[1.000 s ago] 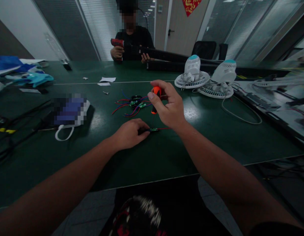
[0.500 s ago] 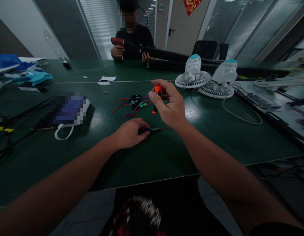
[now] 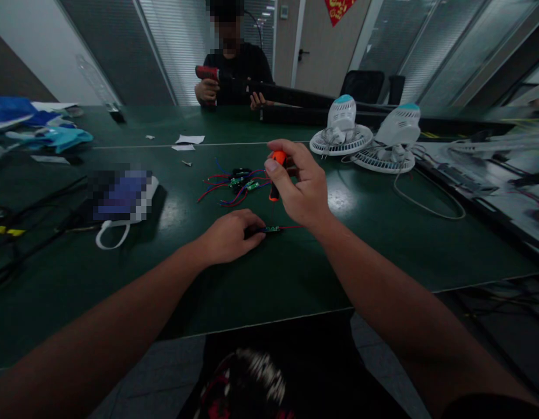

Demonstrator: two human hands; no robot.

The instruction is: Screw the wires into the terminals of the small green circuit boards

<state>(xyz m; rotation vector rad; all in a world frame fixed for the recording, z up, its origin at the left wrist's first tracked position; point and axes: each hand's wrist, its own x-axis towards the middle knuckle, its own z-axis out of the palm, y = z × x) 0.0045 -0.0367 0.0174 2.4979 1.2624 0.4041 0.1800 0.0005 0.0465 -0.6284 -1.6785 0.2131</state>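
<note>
In the head view, my right hand (image 3: 302, 183) grips an orange and black screwdriver (image 3: 275, 191), held upright with its thin shaft pointing down. Below it a small green circuit board (image 3: 273, 229) lies on the table, and a red wire runs from it to the right. My left hand (image 3: 234, 235) is closed on the board's left end, thumb and fingers pinching it; the held part is mostly hidden. Whether the screwdriver's tip touches the board I cannot tell. Just beyond lie several similar boards (image 3: 252, 185) with red and blue wires.
Two white fans (image 3: 341, 139) lie at the back right, a cable trailing from one. A white-edged device (image 3: 151, 195) with a loop strap sits at left near black cables. Paper scraps (image 3: 190, 139) lie behind. Across the table a person holds a red tool (image 3: 207, 73) against a long black bar.
Almost nothing differs. The view has shifted very slightly; both hands, the screwdriver and the board keep their places.
</note>
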